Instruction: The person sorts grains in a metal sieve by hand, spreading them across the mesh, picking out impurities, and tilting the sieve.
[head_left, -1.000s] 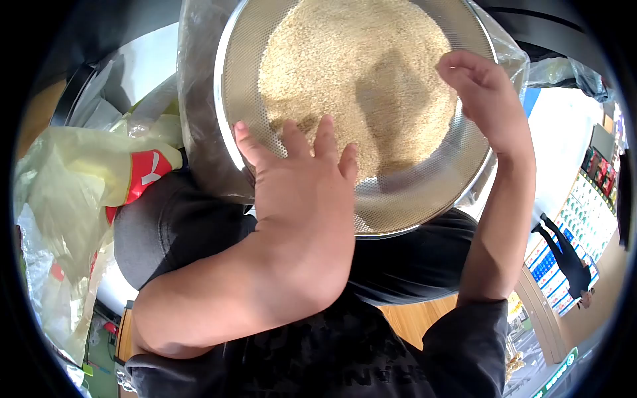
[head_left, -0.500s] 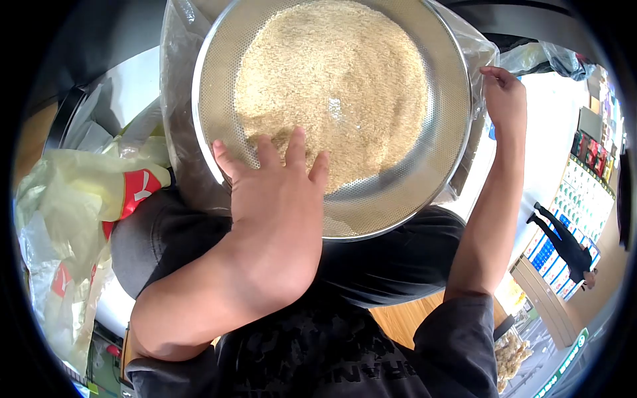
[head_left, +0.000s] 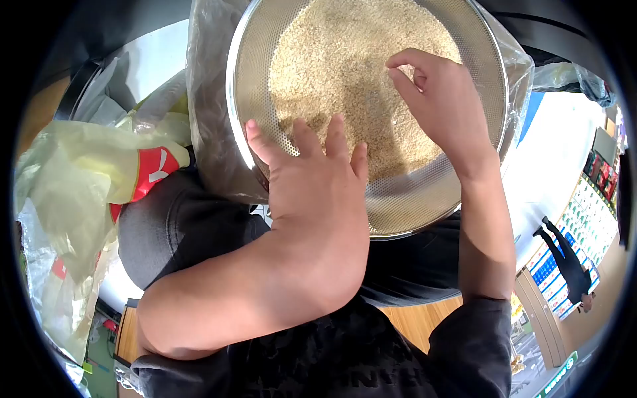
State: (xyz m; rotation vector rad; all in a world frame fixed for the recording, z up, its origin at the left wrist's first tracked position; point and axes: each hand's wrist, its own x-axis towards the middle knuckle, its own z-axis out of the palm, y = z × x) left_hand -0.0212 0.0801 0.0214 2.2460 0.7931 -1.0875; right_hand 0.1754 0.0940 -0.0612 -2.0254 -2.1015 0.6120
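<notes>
A wide metal sieve [head_left: 398,202] with a perforated wall and shiny rim sits above my lap, a broad layer of pale tan grains [head_left: 345,60] in it. My left hand [head_left: 315,172] lies over the sieve's near-left rim. Its fingers are spread, the tips at the edge of the grains. Above the right part of the grains is my right hand [head_left: 444,99], thumb and forefinger tips brought together. Whatever may be between them is too small to make out. A clear plastic bag [head_left: 219,132] shows around the sieve on both sides.
At left lies a crumpled yellowish plastic bag [head_left: 73,172] with a red label [head_left: 154,171]. White surfaces [head_left: 554,146] extend at right. Farther right, a person in dark clothes [head_left: 569,265] stands near stocked shelves [head_left: 557,259]. Wooden flooring [head_left: 418,322] shows below.
My right hand has moved left from beyond the sieve's right rim to above the grains, its fingertips pinched. My left hand stays on the rim. A small shiny patch on the grains no longer shows.
</notes>
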